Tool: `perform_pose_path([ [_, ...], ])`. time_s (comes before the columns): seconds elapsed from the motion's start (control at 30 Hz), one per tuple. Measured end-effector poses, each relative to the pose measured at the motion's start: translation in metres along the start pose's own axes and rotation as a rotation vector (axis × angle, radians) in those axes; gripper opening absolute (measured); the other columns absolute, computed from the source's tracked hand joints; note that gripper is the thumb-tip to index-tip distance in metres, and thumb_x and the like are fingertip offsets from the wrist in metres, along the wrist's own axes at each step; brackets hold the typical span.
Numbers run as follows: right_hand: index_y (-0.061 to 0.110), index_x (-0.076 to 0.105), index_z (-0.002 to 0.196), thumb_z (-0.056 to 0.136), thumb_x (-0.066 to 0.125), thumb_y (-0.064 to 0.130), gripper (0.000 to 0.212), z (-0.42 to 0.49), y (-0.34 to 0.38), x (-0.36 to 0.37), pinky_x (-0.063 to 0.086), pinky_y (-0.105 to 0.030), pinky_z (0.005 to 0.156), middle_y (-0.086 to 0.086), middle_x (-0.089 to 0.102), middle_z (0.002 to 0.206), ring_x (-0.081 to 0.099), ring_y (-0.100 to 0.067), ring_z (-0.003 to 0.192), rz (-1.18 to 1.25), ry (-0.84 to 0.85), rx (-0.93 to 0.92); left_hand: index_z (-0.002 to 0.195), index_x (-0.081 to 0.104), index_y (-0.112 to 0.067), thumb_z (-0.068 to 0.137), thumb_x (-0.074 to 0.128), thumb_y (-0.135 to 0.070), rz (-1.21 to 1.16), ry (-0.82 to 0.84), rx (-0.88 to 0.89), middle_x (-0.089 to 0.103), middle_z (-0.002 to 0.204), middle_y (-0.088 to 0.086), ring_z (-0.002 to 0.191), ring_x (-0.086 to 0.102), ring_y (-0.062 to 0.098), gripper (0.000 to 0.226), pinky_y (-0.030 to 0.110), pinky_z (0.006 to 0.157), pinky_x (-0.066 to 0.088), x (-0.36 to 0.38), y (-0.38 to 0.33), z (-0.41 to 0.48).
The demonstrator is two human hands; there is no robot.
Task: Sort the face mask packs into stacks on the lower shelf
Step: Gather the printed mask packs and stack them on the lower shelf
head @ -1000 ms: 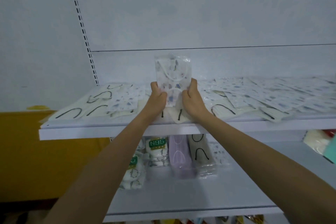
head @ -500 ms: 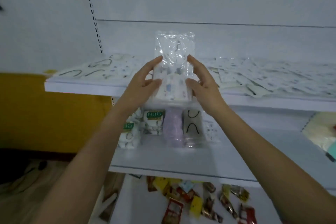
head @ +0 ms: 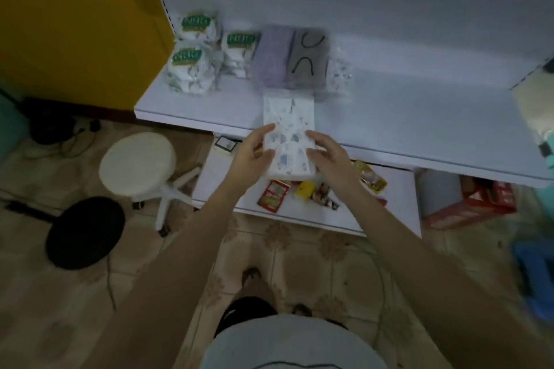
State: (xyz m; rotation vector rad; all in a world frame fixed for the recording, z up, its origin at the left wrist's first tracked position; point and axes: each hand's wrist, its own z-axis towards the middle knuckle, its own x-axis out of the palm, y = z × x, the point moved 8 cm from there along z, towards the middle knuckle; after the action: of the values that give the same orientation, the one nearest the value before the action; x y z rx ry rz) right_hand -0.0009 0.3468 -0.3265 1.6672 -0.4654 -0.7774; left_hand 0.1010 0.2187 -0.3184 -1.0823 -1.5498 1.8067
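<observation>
Two-handed grip on pack [head: 288,129]; stacks [head: 271,60] beyond

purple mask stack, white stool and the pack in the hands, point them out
purple mask stack [head: 272,60], head view, top face
white stool [head: 138,160], head view, middle of seat
held mask pack [head: 289,136], head view, printed middle

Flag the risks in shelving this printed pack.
The printed pack, held only at its edges by left hand and right hand, hangs over the shelf lip; a slip may drop it among the snack packets below. Straight ahead lie the purple stack and grey stack, not the matching printed stack.
</observation>
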Motion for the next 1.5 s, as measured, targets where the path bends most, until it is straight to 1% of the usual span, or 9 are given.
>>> perform_pose_path([
  [0.23,0.015,0.045,0.135,0.092,0.048,-0.003,0.046,-0.001,-0.073,-0.014,0.045,-0.024,0.079,-0.007,0.038,0.144,0.039,-0.024,0.131,0.144,-0.064,0.266,0.135,0.041,-0.005,0.094,0.046,0.004,0.115,0.115,-0.058,0.041,0.137,0.006,0.123,0.042,0.013,0.043,0.027,0.096,0.043,0.046,0.056,0.024],
  [0.4,0.02,0.053,0.125,0.089,0.047,-0.008,0.046,0.029,-0.085,-0.047,0.051,-0.023,0.066,-0.005,0.049,0.131,0.054,-0.026,0.112,0.234,-0.251,0.291,0.135,0.044,-0.006,0.094,0.049,0.001,0.075,0.194,-0.037,0.042,0.133,-0.002,0.125,0.037,0.007,0.042,-0.001,0.087,0.035,0.076,0.056,0.072],
  [0.6,0.014,0.054,0.128,0.087,0.047,-0.01,0.048,0.113,-0.095,-0.117,0.048,-0.015,0.063,0.001,0.055,0.116,0.057,-0.012,0.089,0.292,-0.398,0.282,0.135,0.046,-0.014,0.096,0.049,-0.007,0.123,0.214,-0.075,0.053,0.121,0.005,0.089,0.054,0.01,0.039,0.006,0.07,0.042,0.097,0.045,0.151],
  [0.77,0.012,0.053,0.131,0.083,0.049,-0.012,0.054,0.235,-0.114,-0.171,0.043,-0.024,0.064,-0.007,0.049,0.118,0.052,-0.025,0.098,0.255,-0.391,0.323,0.134,0.045,-0.003,0.092,0.05,0.001,0.414,0.088,0.098,0.043,0.141,0.016,0.13,0.041,0.029,0.043,0.016,0.102,0.024,0.1,0.04,0.231],
  [0.9,0.015,0.05,0.134,0.084,0.047,-0.012,0.056,0.305,-0.127,-0.18,0.037,-0.022,0.051,-0.013,0.048,0.135,0.052,-0.018,0.071,0.117,-0.314,0.367,0.133,0.047,0.0,0.085,0.049,-0.018,0.657,0.04,0.184,0.036,0.144,0.025,0.133,0.035,0.038,0.05,0.03,0.109,0.019,0.099,0.058,0.275],
  [1.0,0.013,0.05,0.135,0.086,0.046,-0.012,0.055,0.336,-0.137,-0.174,0.038,-0.021,0.052,-0.011,0.053,0.114,0.049,-0.015,0.063,0.024,-0.26,0.391,0.138,0.041,-0.004,0.089,0.051,-0.017,0.782,0.05,0.147,0.032,0.148,0.019,0.134,0.031,0.035,0.052,0.028,0.108,0.015,0.101,0.074,0.292],
  [1.13,0.011,0.049,0.134,0.088,0.045,-0.009,0.051,0.357,-0.144,-0.163,0.043,-0.02,0.063,-0.007,0.052,0.12,0.055,-0.022,0.09,-0.11,-0.203,0.397,0.14,0.039,-0.01,0.089,0.055,-0.01,0.822,0.032,0.101,0.03,0.15,0.014,0.136,0.029,0.032,0.053,0.03,0.11,0.017,0.1,0.092,0.303],
  [1.27,0.022,0.046,0.137,0.091,0.047,0.007,0.049,0.361,-0.144,-0.154,0.039,-0.027,0.104,-0.01,0.046,0.14,0.049,-0.031,0.121,-0.334,-0.157,0.403,0.136,0.045,-0.007,0.087,0.057,-0.007,0.792,-0.01,0.1,0.039,0.145,0.014,0.133,0.035,0.033,0.051,0.034,0.11,0.025,0.094,0.094,0.307],
  [1.5,0.027,0.027,0.147,0.099,0.038,0.025,0.049,0.332,-0.119,-0.149,0.02,-0.03,0.11,-0.007,0.019,0.155,0.022,-0.029,0.139,-0.59,-0.084,0.303,0.125,0.054,0.004,0.082,0.055,0.002,0.667,-0.057,0.225,0.053,0.13,0.024,0.12,0.049,0.04,0.042,0.043,0.106,0.037,0.083,0.057,0.28],
])
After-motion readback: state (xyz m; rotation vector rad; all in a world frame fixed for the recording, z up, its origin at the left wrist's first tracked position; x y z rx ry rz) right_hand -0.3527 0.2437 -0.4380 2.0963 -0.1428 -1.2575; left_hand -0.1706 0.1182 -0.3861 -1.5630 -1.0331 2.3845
